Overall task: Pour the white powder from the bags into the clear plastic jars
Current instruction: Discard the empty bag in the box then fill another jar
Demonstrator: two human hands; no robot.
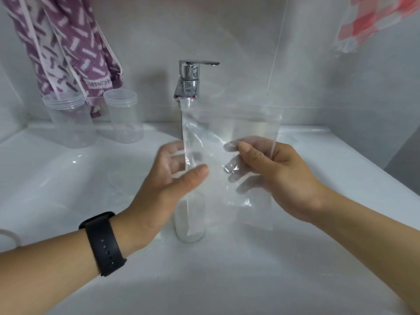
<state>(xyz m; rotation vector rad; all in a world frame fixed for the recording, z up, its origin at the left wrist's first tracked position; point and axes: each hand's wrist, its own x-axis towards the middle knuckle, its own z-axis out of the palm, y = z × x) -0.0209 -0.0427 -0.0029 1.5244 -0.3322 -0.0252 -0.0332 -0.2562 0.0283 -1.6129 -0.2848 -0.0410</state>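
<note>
A clear plastic bag point(229, 137) hangs upright over the white sink point(68, 178), looking empty. My right hand point(272, 180) pinches its right side between thumb and fingers. My left hand point(166, 180) is at the bag's left edge with fingers spread, thumb against the plastic; a firm grip cannot be made out. Below the bag stands a clear jar point(189, 221) with white powder in it, partly hidden by the bag and my left hand. Two more clear jars, one point(70, 121) and the other point(125, 119), stand with lids on at the back left.
A chrome tap point(188, 80) rises behind the bag at the sink's back edge. A purple patterned towel point(68, 46) hangs at the upper left behind the jars. A red-and-white checked bag point(372, 21) hangs at the upper right. A black watch sits on my left wrist.
</note>
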